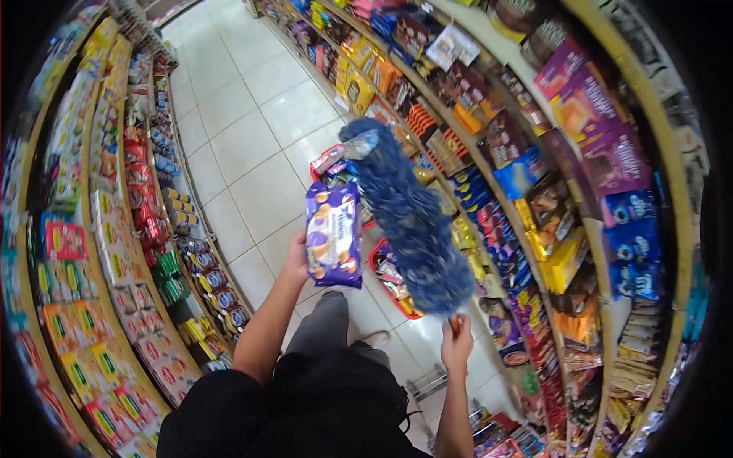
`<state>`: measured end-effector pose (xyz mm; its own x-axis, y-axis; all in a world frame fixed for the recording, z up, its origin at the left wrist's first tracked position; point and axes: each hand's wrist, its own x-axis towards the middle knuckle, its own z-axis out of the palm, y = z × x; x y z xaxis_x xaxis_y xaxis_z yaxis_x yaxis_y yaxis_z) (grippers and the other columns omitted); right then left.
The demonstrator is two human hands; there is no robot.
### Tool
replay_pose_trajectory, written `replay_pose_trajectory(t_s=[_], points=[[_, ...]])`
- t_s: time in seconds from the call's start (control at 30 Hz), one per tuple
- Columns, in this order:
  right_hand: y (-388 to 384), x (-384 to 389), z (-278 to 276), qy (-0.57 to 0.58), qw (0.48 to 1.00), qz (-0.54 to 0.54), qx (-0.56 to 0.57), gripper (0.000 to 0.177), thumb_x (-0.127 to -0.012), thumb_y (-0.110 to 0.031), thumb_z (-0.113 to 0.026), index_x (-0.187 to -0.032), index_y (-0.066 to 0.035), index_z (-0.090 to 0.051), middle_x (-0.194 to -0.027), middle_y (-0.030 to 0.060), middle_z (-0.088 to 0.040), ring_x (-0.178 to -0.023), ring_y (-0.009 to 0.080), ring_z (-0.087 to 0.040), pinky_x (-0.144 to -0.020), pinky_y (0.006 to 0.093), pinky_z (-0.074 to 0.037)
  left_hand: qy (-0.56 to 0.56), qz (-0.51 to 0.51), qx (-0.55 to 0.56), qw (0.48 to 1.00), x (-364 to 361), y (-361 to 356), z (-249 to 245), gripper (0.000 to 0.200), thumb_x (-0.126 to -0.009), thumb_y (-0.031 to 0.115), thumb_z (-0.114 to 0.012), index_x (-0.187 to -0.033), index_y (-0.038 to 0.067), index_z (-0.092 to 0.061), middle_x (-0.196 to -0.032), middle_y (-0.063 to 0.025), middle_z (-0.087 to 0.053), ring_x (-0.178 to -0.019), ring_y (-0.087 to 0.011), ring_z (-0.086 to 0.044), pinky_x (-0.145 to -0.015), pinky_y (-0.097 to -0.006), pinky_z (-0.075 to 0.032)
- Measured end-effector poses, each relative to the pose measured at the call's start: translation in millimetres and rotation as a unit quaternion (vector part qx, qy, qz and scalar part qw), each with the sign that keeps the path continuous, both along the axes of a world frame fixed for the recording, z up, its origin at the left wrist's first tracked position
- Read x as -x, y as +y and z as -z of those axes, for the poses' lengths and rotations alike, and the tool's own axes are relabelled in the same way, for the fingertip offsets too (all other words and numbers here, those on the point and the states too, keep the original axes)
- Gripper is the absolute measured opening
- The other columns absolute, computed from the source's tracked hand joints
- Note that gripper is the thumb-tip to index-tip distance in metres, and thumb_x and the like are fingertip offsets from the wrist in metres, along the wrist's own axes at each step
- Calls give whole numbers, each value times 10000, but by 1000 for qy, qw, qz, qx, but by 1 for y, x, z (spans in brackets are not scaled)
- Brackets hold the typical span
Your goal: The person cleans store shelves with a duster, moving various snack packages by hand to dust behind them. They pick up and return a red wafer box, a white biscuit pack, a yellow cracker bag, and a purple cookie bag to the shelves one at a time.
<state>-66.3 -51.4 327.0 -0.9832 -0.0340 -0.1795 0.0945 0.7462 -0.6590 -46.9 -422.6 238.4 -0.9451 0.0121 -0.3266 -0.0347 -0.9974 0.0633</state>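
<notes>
My left hand [296, 259] grips a purple snack packet [334, 235] by its left edge, its printed front turned up toward me. In my right hand [457, 345] is the orange-brown handle of a blue fluffy duster [412, 221], fingers wrapped round it. The duster's head stretches forward and to the left, its far end beyond the packet. Behind the packet, a red basket [314, 164] of wrapped snacks is partly covered by both. Another red basket [379, 267] with small packets shows between the packet and the duster.
Shelves of packaged snacks [550, 229] line the right side of the aisle. More shelves with boxes and packets [114, 252] run along the left. White floor tiles [244, 145] stretch ahead between them. Below on the right sit more packets [511, 439].
</notes>
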Motion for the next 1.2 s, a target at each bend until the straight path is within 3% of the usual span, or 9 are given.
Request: replay_pose_trajectory(t_s=[0.13,0.23,0.3,0.53,0.73,0.8,0.93,1.13,1.2], points=[[80,-60,-66,-2,1000,-26,15,140,-838,-154,-531,-865,-18,-511,-607,152,-515,-534,283,-517,-519,348,-401,121,-21,0,992,24,51,-35,469,-894,394,-443,-1181,32,-522,-1117,-168,-602,-974,-309,-609,-874,-448,-484],[124,-98,-99,23,999,-36,-26,122,-832,-130,-526,-800,-15,-506,-560,149,-481,-490,288,-483,-494,355,-390,67,-6,67,996,36,96,-70,443,-880,469,-464,-1033,74,-593,-949,-125,-645,-844,-295,-633,-761,-454,-518],[143,-117,-116,23,997,-39,-54,128,-830,-124,-527,-769,-15,-500,-542,162,-477,-486,324,-501,-491,377,-394,38,-4,65,997,21,135,-99,508,-883,493,-446,-1132,66,-561,-1078,-126,-618,-938,-295,-614,-851,-452,-486],[171,-101,-68,74,994,-33,-68,326,-908,-325,-453,-841,-24,-557,-698,232,-564,-681,427,-562,-586,463,-418,126,192,65,971,-22,212,-110,593,-890,504,-455,-1251,34,-474,-1189,-167,-563,-1044,-275,-581,-916,-422,-462],[149,-74,-55,93,994,-5,58,364,-927,-310,-445,-866,40,-524,-695,225,-531,-640,368,-525,-604,401,-407,55,147,102,982,-71,245,-157,658,-894,570,-361,-1308,62,-422,-1251,-154,-523,-1103,-283,-547,-955,-444,-428],[155,-91,-63,69,991,-65,91,338,-911,-281,-474,-820,41,-515,-644,198,-504,-578,305,-491,-581,375,-400,72,147,120,979,-68,225,-114,648,-893,574,-341,-1270,61,-460,-1227,-151,-541,-1078,-286,-557,-941,-442,-437],[166,-127,-95,64,990,-113,52,269,-869,-270,-536,-804,-9,-542,-596,185,-508,-567,358,-516,-544,398,-399,-6,93,119,988,-80,235,-154,508,-916,474,-376,-1149,53,-540,-1140,-116,-590,-1030,-262,-565,-944,-417,-427],[199,-165,-138,108,986,-120,-48,210,-809,-260,-608,-814,-52,-573,-596,186,-548,-591,373,-569,-535,417,-421,189,-25,189,963,-78,234,-88,366,-947,293,-404,-1180,42,-535,-1146,-104,-581,-1042,-238,-547,-952,-399,-423],[212,-177,-148,118,983,-104,-95,211,-799,-263,-617,-816,-57,-577,-593,184,-553,-591,371,-571,-536,419,-424,139,20,192,971,-79,238,-79,350,-950,266,-415,-1195,41,-525,-1153,-98,-579,-1024,-227,-559,-932,-385,-442]])
